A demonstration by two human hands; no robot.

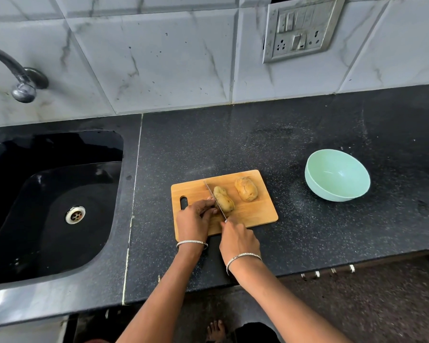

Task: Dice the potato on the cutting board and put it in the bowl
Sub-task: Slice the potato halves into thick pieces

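Black stone sink [47, 219] sat at far left, set into the dark speckled countertop [307, 243]. Rectangular wooden cutting board [258, 214] lay at centre. Left hand [196, 217], fingers curled, held the near end of a brown-skinned potato piece [224, 203]. Steel knife [214, 200] blade stood against that piece's left side. Right hand [238, 240] clenched the handle. Second potato piece [246, 189] lay just beside, on the board. Mint-green round bowl [337, 177] stood well apart, at right.

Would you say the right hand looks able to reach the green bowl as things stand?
Probably yes. The right hand is nearest the bowl, with only bare counter between bowl and cutting board; it does grip the knife, though.
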